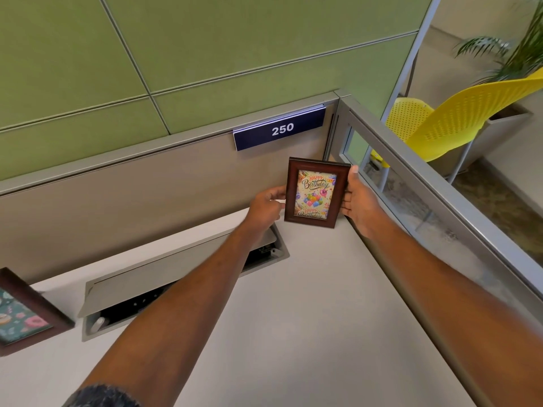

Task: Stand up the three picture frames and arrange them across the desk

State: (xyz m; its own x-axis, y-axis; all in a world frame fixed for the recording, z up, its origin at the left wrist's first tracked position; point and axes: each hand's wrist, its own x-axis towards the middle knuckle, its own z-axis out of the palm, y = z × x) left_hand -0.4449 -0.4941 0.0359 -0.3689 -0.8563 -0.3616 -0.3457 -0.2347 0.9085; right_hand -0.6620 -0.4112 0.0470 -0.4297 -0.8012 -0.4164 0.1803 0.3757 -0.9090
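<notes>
A dark wooden picture frame point(316, 193) with a "Happy Birthday" balloon card stands upright in the desk's far right corner, its lower edge on the desk point(293, 318). My left hand point(266, 208) grips its left side and my right hand point(357, 198) grips its right side, thumb near the top corner. A second dark frame point(26, 315) with a teal doughnut picture stands at the left edge of the view, partly cut off. No third frame is in view.
An open cable tray with a raised grey lid point(164, 279) is set into the desk along the back partition. A blue "250" sign point(280, 129) hangs on the partition. A glass side panel point(435, 207) bounds the desk on the right; a yellow chair point(458, 118) stands beyond it.
</notes>
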